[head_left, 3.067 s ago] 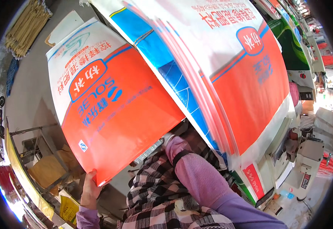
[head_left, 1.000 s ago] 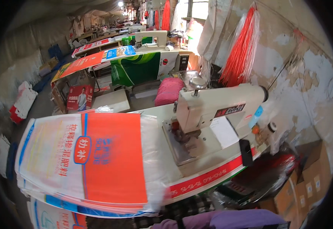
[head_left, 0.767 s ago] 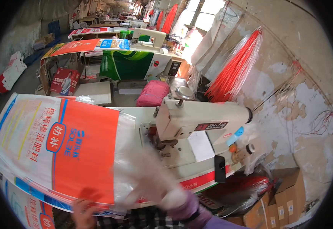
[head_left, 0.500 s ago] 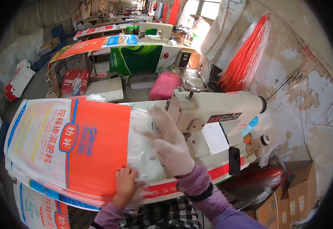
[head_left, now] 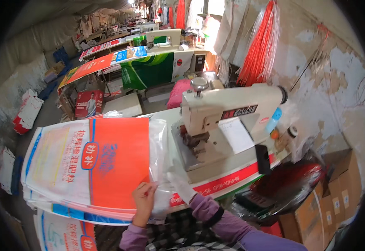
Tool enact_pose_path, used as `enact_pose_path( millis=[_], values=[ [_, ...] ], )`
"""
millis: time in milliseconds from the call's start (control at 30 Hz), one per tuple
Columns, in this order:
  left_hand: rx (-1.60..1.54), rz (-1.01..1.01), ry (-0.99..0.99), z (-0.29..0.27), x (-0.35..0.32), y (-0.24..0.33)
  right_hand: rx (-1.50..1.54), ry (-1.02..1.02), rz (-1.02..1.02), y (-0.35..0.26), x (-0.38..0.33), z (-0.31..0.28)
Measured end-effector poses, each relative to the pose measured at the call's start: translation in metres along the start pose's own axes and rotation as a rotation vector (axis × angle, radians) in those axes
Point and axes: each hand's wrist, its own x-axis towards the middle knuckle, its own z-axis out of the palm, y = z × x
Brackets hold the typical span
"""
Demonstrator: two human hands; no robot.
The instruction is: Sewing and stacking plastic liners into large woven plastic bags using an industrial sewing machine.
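Observation:
A stack of white-and-orange woven sacks (head_left: 119, 159) lies flat on the sewing table. A clear plastic liner (head_left: 158, 146) sticks out of the top sack's right end. My left hand (head_left: 145, 198), bare, is closed in a pinch on the liner at the sack's near corner. Just right of it, my right hand (head_left: 181, 188) in a white glove reaches to the liner's near edge; its fingers are blurred. Beyond the right hand stands a cream sewing machine (head_left: 216, 111), its needle head apart from the sacks.
A dark phone (head_left: 262, 159) and a white paper (head_left: 236, 136) lie by the machine. Cardboard boxes (head_left: 341, 196) stand at right. Red and white strands (head_left: 257, 50) hang on the wall. More sacks (head_left: 61, 230) lie below the table's left side. Pink thread (head_left: 177, 94) sits behind the machine.
My gloved right hand has come down from beside the machine head to the liner's near edge. My left hand stays at the sack's corner, its fingers now pinched. The view has shifted.

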Motion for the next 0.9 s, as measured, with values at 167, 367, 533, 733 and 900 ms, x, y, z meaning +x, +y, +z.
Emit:
enact_pose_path(
  millis=[167, 367, 533, 733, 900],
  values=[
    [0.345, 0.526, -0.1, 0.004, 0.008, 0.031, -0.435, -0.135, -0.112, 0.016, -0.004, -0.013],
    [-0.101, -0.134, -0.051, -0.017, -0.004, 0.016, -0.408, -0.16, -0.041, 0.018, -0.02, -0.012],
    [-0.279, -0.268, -0.276, -0.001, 0.009, 0.031, -0.123, 0.076, 0.069, 0.015, -0.004, 0.016],
    [-0.715, -0.281, 0.241, -0.041, 0.046, 0.021, -0.731, 0.251, -0.096, 0.009, -0.009, -0.009],
    [-0.744, -0.22, 0.183, -0.051, 0.033, 0.007, -0.844, 0.294, -0.783, -0.021, -0.014, 0.008]
  ],
)
